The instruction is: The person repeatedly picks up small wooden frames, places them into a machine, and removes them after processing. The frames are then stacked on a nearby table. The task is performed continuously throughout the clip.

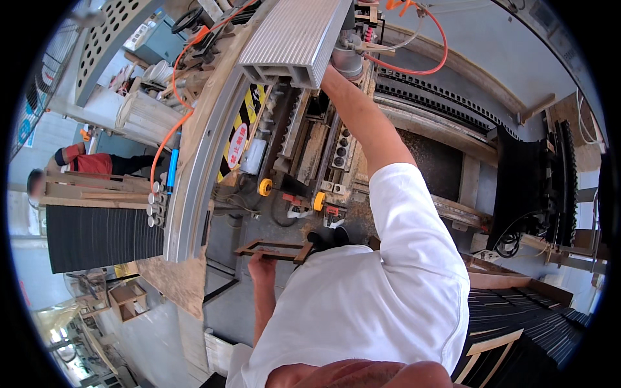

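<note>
My left hand (pixel 261 266) is closed around the edge of a small brown wooden frame (pixel 275 254), holding it low beside my body. My right arm stretches far forward over the machine. Its hand (pixel 328 79) goes behind a ribbed aluminium beam (pixel 294 35), next to a grey cylindrical motor (pixel 347 61), so the fingers are hidden. Under the arm run the machine's metal rails and a wood-dusted bed (pixel 314 152). Yellow round knobs (pixel 265 187) sit at its near end.
An orange air hose (pixel 169 139) loops along the left rail. Black slats (pixel 103 239) are stacked at left, more dark strips (pixel 517 323) at lower right. Another person in a red top (pixel 90 163) is at far left. A black-covered unit (pixel 527 187) stands at right.
</note>
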A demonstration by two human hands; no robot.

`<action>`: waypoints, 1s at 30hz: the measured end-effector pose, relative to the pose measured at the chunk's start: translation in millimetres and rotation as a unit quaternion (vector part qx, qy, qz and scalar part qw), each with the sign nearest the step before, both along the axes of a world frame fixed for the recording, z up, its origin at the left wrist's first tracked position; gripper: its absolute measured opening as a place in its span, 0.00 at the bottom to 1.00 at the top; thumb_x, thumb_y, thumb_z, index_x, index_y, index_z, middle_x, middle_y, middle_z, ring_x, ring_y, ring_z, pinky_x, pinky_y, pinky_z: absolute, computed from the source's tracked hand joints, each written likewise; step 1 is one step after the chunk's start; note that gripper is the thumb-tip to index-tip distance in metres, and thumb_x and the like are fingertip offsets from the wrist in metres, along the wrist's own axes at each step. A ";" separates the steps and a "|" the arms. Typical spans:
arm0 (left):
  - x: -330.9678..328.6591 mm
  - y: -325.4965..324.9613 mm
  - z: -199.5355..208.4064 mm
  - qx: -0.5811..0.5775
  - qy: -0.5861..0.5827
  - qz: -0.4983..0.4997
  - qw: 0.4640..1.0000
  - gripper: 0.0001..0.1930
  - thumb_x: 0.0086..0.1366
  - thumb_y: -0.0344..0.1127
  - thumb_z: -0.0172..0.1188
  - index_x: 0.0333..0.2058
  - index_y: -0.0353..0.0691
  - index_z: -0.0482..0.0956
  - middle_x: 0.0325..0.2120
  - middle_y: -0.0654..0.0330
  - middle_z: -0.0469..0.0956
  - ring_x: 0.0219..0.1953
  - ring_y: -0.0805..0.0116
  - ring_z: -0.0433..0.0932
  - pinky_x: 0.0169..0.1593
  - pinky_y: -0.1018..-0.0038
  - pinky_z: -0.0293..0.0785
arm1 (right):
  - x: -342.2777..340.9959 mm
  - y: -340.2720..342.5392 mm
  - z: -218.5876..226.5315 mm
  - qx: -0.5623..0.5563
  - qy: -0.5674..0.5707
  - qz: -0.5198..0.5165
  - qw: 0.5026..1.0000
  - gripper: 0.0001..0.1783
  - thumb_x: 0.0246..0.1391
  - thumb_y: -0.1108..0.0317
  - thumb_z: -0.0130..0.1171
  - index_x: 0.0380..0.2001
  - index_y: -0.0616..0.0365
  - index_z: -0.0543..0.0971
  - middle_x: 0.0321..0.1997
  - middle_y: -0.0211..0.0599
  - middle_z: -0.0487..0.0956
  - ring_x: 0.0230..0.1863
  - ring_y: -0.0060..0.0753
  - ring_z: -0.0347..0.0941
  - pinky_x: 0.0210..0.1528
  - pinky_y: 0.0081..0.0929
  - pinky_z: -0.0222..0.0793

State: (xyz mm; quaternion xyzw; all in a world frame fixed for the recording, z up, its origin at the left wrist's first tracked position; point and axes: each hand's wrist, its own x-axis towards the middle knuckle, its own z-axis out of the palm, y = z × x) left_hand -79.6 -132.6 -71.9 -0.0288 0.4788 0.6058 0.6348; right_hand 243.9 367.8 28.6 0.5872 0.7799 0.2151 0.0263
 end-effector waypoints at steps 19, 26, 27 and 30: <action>-2.3 5.3 -8.2 -0.055 0.050 -0.009 0.997 0.12 0.57 0.28 0.51 0.41 0.36 0.68 0.32 0.57 0.72 0.36 0.59 0.73 0.49 0.55 0.71 | 13.1 -211.0 36.0 0.146 0.518 0.010 0.843 0.13 0.42 0.71 0.62 0.34 0.60 0.74 0.40 0.44 0.77 0.41 0.49 0.73 0.45 0.41 0.66; -7.1 5.0 -11.0 -0.050 0.049 -0.012 0.997 0.10 0.57 0.30 0.51 0.39 0.39 0.69 0.30 0.59 0.73 0.35 0.62 0.74 0.48 0.57 0.72 | 71.9 -174.7 -44.1 0.184 0.651 -0.131 0.725 0.31 0.47 0.70 0.62 0.55 0.61 0.64 0.51 0.51 0.75 0.52 0.53 0.70 0.52 0.40 0.65; -6.9 4.5 -7.5 -0.051 0.053 -0.008 0.997 0.10 0.58 0.30 0.51 0.39 0.39 0.69 0.30 0.59 0.73 0.35 0.62 0.74 0.48 0.58 0.72 | 74.2 -165.1 -43.3 0.176 0.648 -0.133 0.729 0.32 0.47 0.70 0.62 0.55 0.62 0.63 0.52 0.51 0.74 0.53 0.54 0.70 0.52 0.40 0.65; -12.4 -5.8 -5.1 -0.006 0.073 -0.027 0.997 0.08 0.58 0.32 0.50 0.37 0.40 0.69 0.29 0.59 0.73 0.35 0.63 0.74 0.47 0.58 0.72 | 74.1 -151.1 -37.1 0.146 0.633 -0.142 0.747 0.30 0.48 0.68 0.61 0.54 0.61 0.65 0.51 0.51 0.75 0.51 0.53 0.71 0.50 0.41 0.66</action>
